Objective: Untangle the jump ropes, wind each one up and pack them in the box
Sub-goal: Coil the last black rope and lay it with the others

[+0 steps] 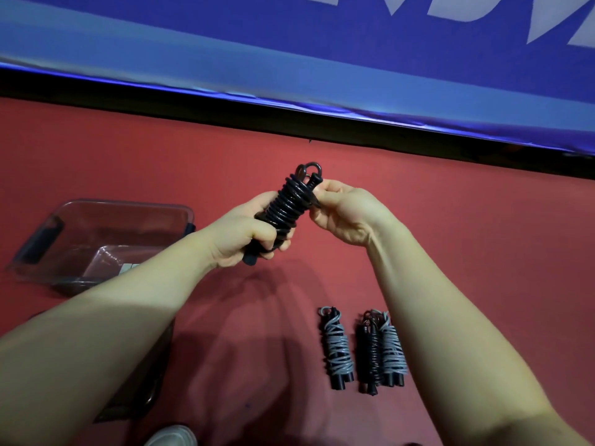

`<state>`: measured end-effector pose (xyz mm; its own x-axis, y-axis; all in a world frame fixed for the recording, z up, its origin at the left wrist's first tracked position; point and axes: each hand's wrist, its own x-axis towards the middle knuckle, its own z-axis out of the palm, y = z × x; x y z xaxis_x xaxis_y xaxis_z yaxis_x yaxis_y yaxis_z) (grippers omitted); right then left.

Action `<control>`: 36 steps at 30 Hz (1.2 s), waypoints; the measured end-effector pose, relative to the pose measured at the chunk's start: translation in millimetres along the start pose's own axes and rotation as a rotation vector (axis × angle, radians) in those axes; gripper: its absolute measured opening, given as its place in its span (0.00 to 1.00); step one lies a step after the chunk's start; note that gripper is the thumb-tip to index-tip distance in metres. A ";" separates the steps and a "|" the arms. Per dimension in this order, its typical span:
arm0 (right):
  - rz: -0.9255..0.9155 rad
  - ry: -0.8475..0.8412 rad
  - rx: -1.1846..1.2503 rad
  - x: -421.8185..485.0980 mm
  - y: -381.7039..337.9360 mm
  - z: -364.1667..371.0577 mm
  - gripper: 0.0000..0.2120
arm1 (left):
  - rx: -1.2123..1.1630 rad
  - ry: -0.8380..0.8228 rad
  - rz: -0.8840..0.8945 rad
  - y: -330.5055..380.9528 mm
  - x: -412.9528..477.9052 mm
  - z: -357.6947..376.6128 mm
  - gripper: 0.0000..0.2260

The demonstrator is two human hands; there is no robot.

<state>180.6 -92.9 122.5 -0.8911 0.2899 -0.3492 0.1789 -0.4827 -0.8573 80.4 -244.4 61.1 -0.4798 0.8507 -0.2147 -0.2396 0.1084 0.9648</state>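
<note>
Black jump rope (289, 204), wound tight around its handles, rises slantwise out of the left hand (248, 233), whose fingers curl round its lower end. Right hand (344, 210) pinches the rope near its top. If that pinch slips before the end is tucked, the stiff coils would likely spring loose. Clear box (128, 202) sits well apart, to the left.

Glossy black rope (287, 201), clear plastic box (106, 214)

Single head-worn wide-angle view — faces forward and down, close above red surface (467, 236)
</note>
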 end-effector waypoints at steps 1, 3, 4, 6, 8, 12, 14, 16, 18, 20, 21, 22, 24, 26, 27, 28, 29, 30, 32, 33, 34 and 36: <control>-0.045 0.007 -0.058 -1.8 -0.2 -1.5 0.10 | -0.007 -0.008 0.000 1.4 -0.6 2.7 0.30; -0.140 0.020 -0.178 -5.2 -0.6 -3.7 0.11 | -0.002 -0.007 -0.021 3.2 -2.1 4.9 0.30; -0.187 0.021 -0.231 -5.8 -0.5 -4.3 0.11 | 0.004 -0.003 -0.034 3.2 -2.1 5.2 0.30; -0.267 0.024 -0.303 -6.3 0.0 -4.9 0.11 | 0.000 0.003 -0.051 4.6 -2.3 7.8 0.31; -0.325 0.031 -0.310 -5.5 1.3 -6.1 0.11 | -0.007 0.006 -0.063 6.8 -2.4 10.1 0.32; -0.384 0.018 -0.282 -4.9 6.4 -8.1 0.10 | 0.044 -0.075 -0.044 18.7 -13.4 16.2 0.29; -0.374 -0.018 -0.244 -5.0 9.7 -11.6 0.09 | 0.133 -0.109 -0.041 23.9 -18.2 14.9 0.27; -0.350 -0.060 -0.251 -6.6 12.2 -16.2 0.11 | 0.272 -0.135 -0.070 26.9 -19.9 11.0 0.25; -0.350 -0.120 -0.354 -8.9 12.0 -20.0 0.18 | 0.384 -0.187 -0.134 29.1 -23.5 11.0 0.23; -0.378 -0.187 -0.497 -13.2 5.7 -18.4 0.22 | 0.358 -0.244 -0.193 29.0 -28.2 13.4 0.25; -0.401 -0.202 -0.552 -14.8 0.7 -16.2 0.21 | 0.302 -0.252 -0.205 28.4 -30.2 14.8 0.26; -0.434 -0.196 -0.587 -14.8 -4.1 -14.4 0.20 | 0.245 -0.249 -0.207 28.0 -30.8 15.1 0.26; -0.487 -0.147 -0.581 -12.7 -9.7 -11.8 0.16 | 0.170 -0.216 -0.175 29.8 -29.5 15.6 0.26; -0.493 -0.086 -0.487 -7.5 -7.4 -14.0 0.12 | 0.148 -0.143 -0.115 31.0 -25.2 16.0 0.24; -0.483 -0.060 -0.439 -5.5 -4.5 -15.5 0.11 | 0.151 -0.099 -0.087 30.7 -23.4 16.7 0.24; -0.469 -0.041 -0.413 -4.0 -1.1 -16.4 0.11 | 0.152 -0.061 -0.062 29.7 -22.2 17.8 0.23; -0.454 -0.033 -0.406 -3.2 2.1 -17.2 0.11 | 0.151 -0.028 -0.044 27.8 -21.4 18.8 0.23; -0.443 -0.026 -0.409 -2.5 5.7 -17.9 0.10 | 0.147 -0.004 -0.035 25.8 -21.2 20.0 0.24; -0.432 -0.011 -0.380 -3.1 11.2 -17.6 0.10 | 0.139 0.015 -0.040 24.0 -20.9 22.1 0.24; -0.437 -0.004 -0.346 -3.6 13.3 -18.0 0.10 | 0.134 0.011 -0.050 24.5 -20.6 23.2 0.25; -0.445 -0.003 -0.301 -3.7 15.4 -19.0 0.10 | 0.132 0.002 -0.062 25.7 -20.7 24.3 0.25; -0.449 -0.026 -0.221 -5.0 17.8 -21.3 0.08 | 0.142 -0.029 -0.087 28.6 -21.5 25.9 0.26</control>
<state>197.2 -85.3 100.9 -0.9099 0.4070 0.0801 -0.1436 -0.1277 -0.9814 105.7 -246.2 97.2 -0.4371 0.8495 -0.2955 -0.1558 0.2520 0.9551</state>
